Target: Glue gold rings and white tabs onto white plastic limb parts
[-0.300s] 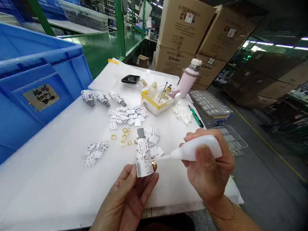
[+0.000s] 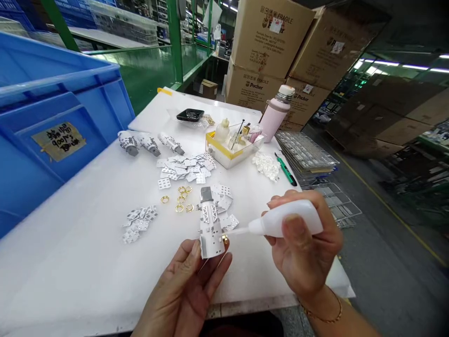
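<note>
My left hand (image 2: pixel 182 290) holds a silver sheet-metal model (image 2: pixel 211 229) upright on its fingers, with cut-out lattice panels and a dark top. A small gold ring (image 2: pixel 224 239) sits on the model's right side by my thumb. My right hand (image 2: pixel 305 248) grips a white plastic squeeze bottle (image 2: pixel 286 219), and its thin nozzle reaches left to that ring. Loose gold rings (image 2: pixel 180 199) and piles of small perforated metal plates (image 2: pixel 184 168) lie on the white table (image 2: pixel 87 243) beyond my hands. Several similar silver parts (image 2: pixel 138 142) lie further back.
A blue plastic crate (image 2: pixel 59 117) with a handwritten label stands to the left. A yellow-edged clear tray (image 2: pixel 217 159) holds small bottles and tools. Beyond it are a pink flask (image 2: pixel 273 114), a green-handled knife (image 2: pixel 286 171), wire racks (image 2: pixel 333 203) and stacked cardboard boxes (image 2: pixel 270 47).
Both hands, the model and the bottle stay almost where they were. The bottle's rear end dips slightly, and the nozzle remains by the gold ring.
</note>
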A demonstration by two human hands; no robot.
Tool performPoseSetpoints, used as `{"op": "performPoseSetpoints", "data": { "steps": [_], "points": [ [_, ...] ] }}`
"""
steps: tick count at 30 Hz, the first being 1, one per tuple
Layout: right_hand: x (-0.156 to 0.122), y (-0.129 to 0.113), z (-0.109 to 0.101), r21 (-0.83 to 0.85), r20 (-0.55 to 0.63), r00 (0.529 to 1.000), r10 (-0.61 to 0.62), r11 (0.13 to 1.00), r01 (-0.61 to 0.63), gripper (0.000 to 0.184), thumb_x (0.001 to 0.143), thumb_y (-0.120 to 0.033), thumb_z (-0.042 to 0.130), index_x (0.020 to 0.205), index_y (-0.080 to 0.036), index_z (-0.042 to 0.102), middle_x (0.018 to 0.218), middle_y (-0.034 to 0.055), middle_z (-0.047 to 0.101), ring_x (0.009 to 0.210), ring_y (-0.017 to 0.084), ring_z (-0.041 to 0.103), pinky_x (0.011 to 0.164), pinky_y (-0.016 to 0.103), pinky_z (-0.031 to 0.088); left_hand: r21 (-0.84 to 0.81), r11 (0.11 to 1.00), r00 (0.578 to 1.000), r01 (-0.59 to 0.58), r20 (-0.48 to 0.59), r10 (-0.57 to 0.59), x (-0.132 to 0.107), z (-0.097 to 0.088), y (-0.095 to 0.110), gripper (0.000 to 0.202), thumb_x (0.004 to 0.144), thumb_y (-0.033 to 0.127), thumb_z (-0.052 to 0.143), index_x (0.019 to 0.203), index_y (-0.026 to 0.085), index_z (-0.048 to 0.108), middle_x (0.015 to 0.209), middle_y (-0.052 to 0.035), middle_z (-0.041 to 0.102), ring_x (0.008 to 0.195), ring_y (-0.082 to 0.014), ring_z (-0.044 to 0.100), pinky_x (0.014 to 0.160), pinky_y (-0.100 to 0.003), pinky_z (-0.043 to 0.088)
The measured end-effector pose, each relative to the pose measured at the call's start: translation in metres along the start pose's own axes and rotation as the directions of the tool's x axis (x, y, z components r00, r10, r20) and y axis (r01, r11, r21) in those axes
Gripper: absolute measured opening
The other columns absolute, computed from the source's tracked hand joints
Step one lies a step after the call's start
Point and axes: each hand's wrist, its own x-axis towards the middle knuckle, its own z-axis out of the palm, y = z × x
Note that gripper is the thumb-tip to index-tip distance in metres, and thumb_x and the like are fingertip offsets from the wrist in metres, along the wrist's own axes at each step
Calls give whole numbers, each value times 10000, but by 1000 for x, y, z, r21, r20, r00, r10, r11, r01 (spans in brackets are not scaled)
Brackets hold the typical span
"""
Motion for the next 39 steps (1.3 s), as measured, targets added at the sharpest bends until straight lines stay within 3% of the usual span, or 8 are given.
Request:
{"op": "performPoseSetpoints", "data": {
  "steps": [5,18,33,39],
  "points": [
    [-1,0,-1,22,3,1000,12,1000,-12,119,898,-356,610,936,-252,655,796,43,569,611,158,471,456,274,350,72,997,999,-9,52,5,4,-4,0,90,834,64,634,880,129,677,1065,-133,716,973,-258,699,942,-480,550],
    [0,0,0,7,-12,1000,-19,1000,20,115,899,-337,604,938,-251,669,768,46,571,531,150,431,424,305,329,118,993,994,-27,106,15,3,1,-2,54,842,107,645,863,149,671,977,-105,728,954,-225,698,961,-448,539],
    [-2,2,-2,32,16,998,-61,998,60,103,905,-277,599,970,-235,667,778,53,567,587,171,458,444,322,340,96,995,996,-5,85,-3,2,-3,-2,51,816,143,690,847,163,656,949,-84,725,950,-216,694,975,-437,535],
    [-2,0,-2,76,-73,993,-94,992,99,106,905,-319,608,936,-243,676,791,38,567,747,202,503,612,352,433,106,994,994,-41,106,29,0,3,-1,60,828,112,664,845,168,673,940,-74,737,884,-195,708,959,-436,542]
  ]
}}
